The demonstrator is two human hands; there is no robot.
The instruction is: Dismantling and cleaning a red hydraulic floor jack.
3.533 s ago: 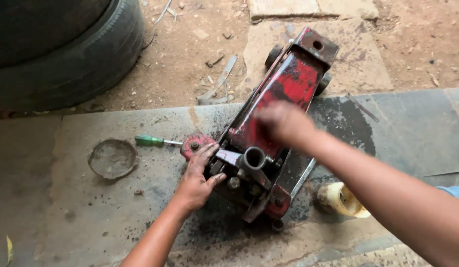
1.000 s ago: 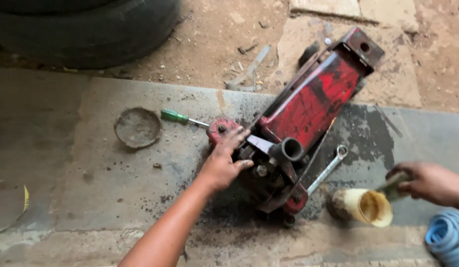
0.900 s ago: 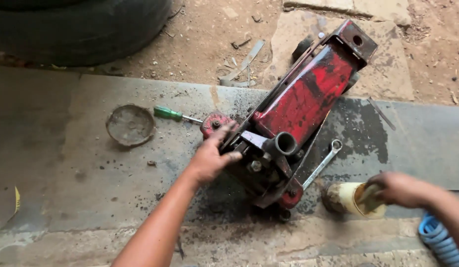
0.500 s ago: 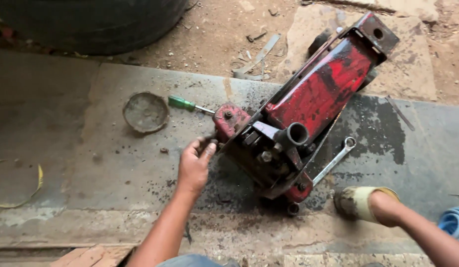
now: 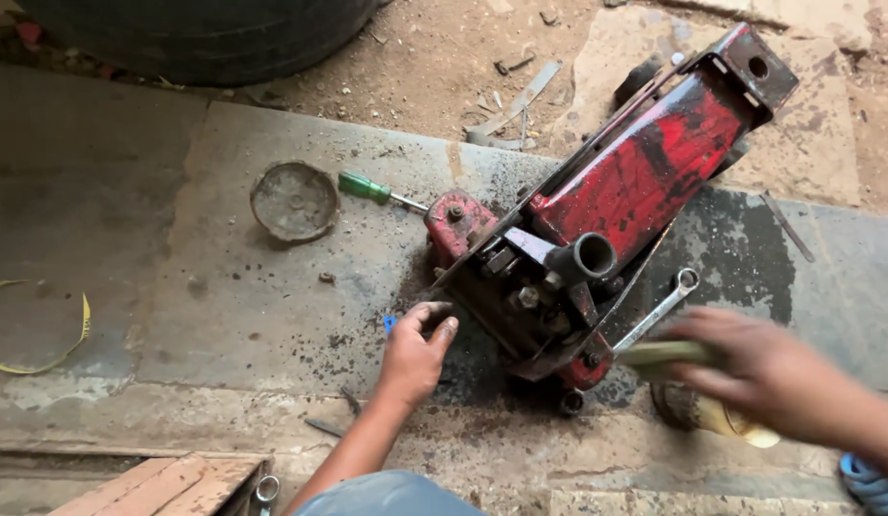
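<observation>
A red, greasy floor jack (image 5: pixel 645 182) lies tilted on the concrete slab, its black socket tube (image 5: pixel 594 256) facing up. My left hand (image 5: pixel 415 352) rests on the concrete just left of the jack's base, fingers curled and holding nothing, with a small blue bit (image 5: pixel 389 323) at the fingertips. My right hand (image 5: pixel 769 375) is blurred at the jack's lower right and grips a yellowish stick-like tool (image 5: pixel 659 354). A yellowish container (image 5: pixel 716 418) sits under that hand. A silver wrench (image 5: pixel 659 311) lies beside the jack.
A green-handled screwdriver (image 5: pixel 365 187) and a round rusty lid (image 5: pixel 293 201) lie left of the jack. A tyre (image 5: pixel 205 33) fills the top left. There is a yellow band (image 5: pixel 38 330) at the left, a wooden plank (image 5: pixel 157 483) below and a blue hose (image 5: pixel 869 483) at the bottom right.
My left hand has come off the jack's base and dropped onto the concrete beside it. My right hand rose from the container with the yellowish tool, moving toward the jack.
</observation>
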